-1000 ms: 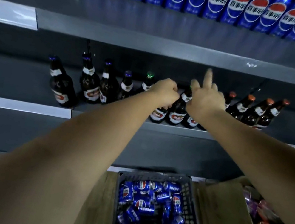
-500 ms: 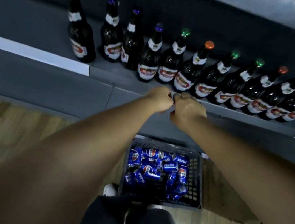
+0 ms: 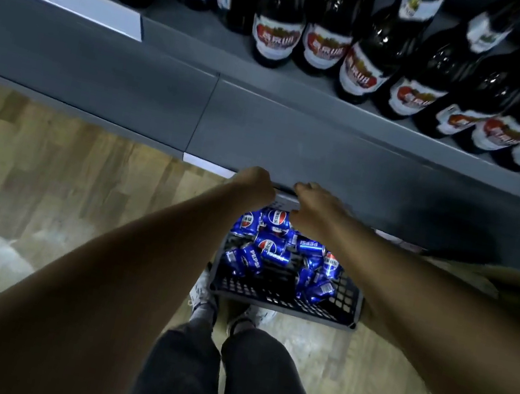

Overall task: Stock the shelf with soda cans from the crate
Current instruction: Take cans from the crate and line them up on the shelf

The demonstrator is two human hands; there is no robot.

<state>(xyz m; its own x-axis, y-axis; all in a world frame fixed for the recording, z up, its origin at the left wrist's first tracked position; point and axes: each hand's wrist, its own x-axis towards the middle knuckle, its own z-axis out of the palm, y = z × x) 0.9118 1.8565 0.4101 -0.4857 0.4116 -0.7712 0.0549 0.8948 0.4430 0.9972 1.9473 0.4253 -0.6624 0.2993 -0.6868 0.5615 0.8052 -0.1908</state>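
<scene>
A dark perforated plastic crate (image 3: 285, 302) stands on the floor at the foot of the shelf unit, with several blue Pepsi cans (image 3: 272, 246) lying loose in it. Both my arms reach down to its far end. My left hand (image 3: 254, 183) hovers at the crate's far rim, knuckles toward me and fingers hidden. My right hand (image 3: 317, 208) is just beside it, over the farthest cans, its fingers pointing down out of sight. I cannot see whether either hand touches a can. The grey shelf (image 3: 303, 100) runs across the top of the head view.
Several dark glass bottles (image 3: 275, 25) with red-and-white labels stand in a row on the shelf. Below it is the grey base panel (image 3: 295, 147). The wooden floor (image 3: 46, 176) spreads to the left. My legs and shoes (image 3: 205, 302) are right behind the crate.
My view dropped from the upper shelves to the floor. Both hands came down from the bottle shelf's front edge to the far end of the crate.
</scene>
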